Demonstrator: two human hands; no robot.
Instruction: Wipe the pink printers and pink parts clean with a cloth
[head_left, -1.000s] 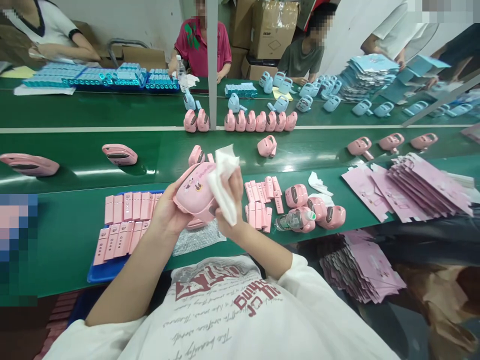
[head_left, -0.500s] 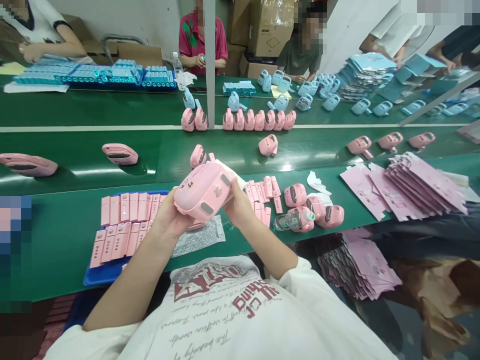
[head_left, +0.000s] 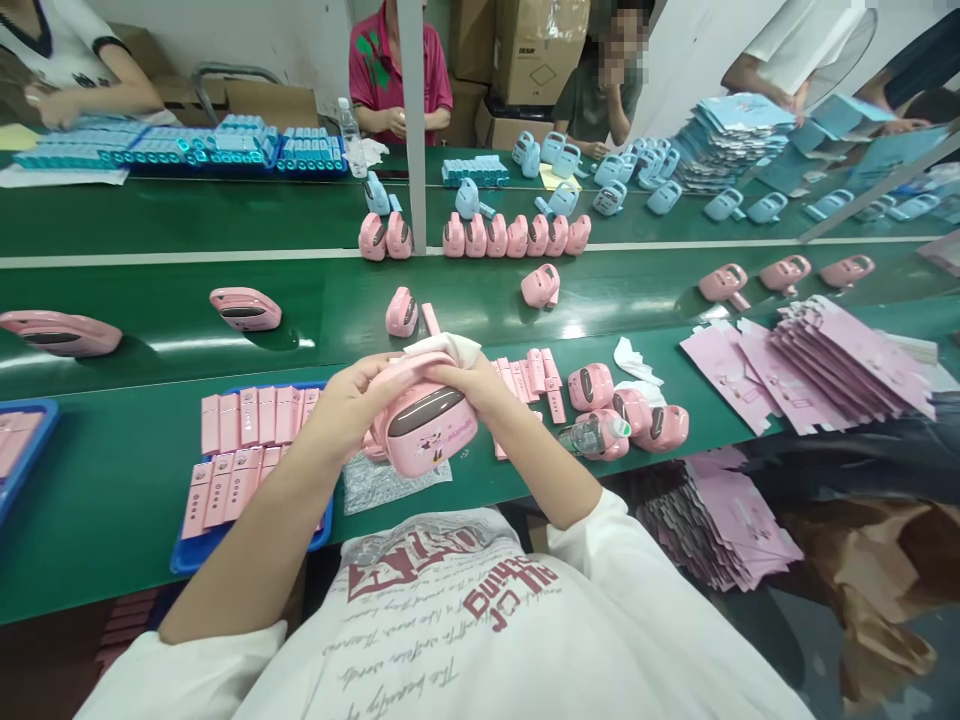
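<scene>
A pink plastic device (head_left: 431,440) with a dark oval panel and a small cartoon print is held up between my hands. My left hand (head_left: 356,400) grips its left side and top. My right hand (head_left: 474,385) is closed on its upper right, and a white cloth (head_left: 457,347) is bunched against the top there. Part of the device's upper side is hidden by my fingers and the cloth. Below it a clear bubble-wrap bag (head_left: 397,487) lies on the green table.
To the left, a blue tray (head_left: 187,555) holds pink sticks with buttons. At right stand more pink devices (head_left: 591,387), a plastic bottle (head_left: 581,438) and folded pink cartons (head_left: 840,365). Beyond runs a green conveyor (head_left: 322,320) with spaced devices. Several people work across it.
The pink device has been turned over, so its printed front and dark panel now face me. My hands have shifted to its top, with the cloth now over the upper edge.
</scene>
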